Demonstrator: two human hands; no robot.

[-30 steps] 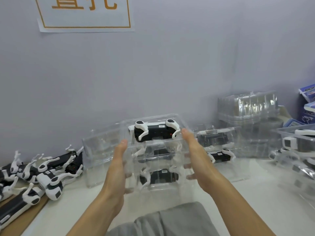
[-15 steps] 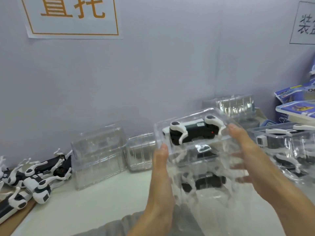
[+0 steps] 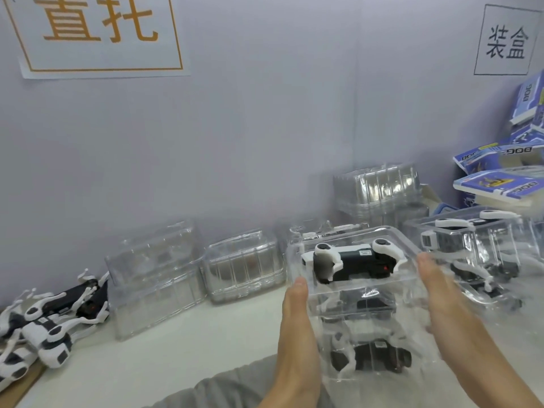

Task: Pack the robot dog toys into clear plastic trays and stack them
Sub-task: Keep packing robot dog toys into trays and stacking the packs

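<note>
Between my two hands I carry a stack of clear plastic trays (image 3: 338, 298), each with a robot dog toy inside. The top dog (image 3: 353, 263) is black with white legs and lies on its side; a lower dog (image 3: 371, 359) shows through the plastic. My left hand (image 3: 297, 334) presses flat against the stack's left side. Against the right side lies my right hand (image 3: 453, 319), its fingers straight. The stack is held above the white table (image 3: 176, 348), at the right of the view.
Loose robot dogs (image 3: 53, 328) lie piled at the table's left edge. Empty clear trays (image 3: 153, 278) (image 3: 244, 266) stand along the wall. A packed tray stack (image 3: 471, 248) sits at the right, more empty trays (image 3: 376, 187) behind it, and blue boxes (image 3: 500, 184) at far right.
Both hands have carried the tray stack from the middle of the table toward the right, near the packed stack there. The view has turned right with it.
</note>
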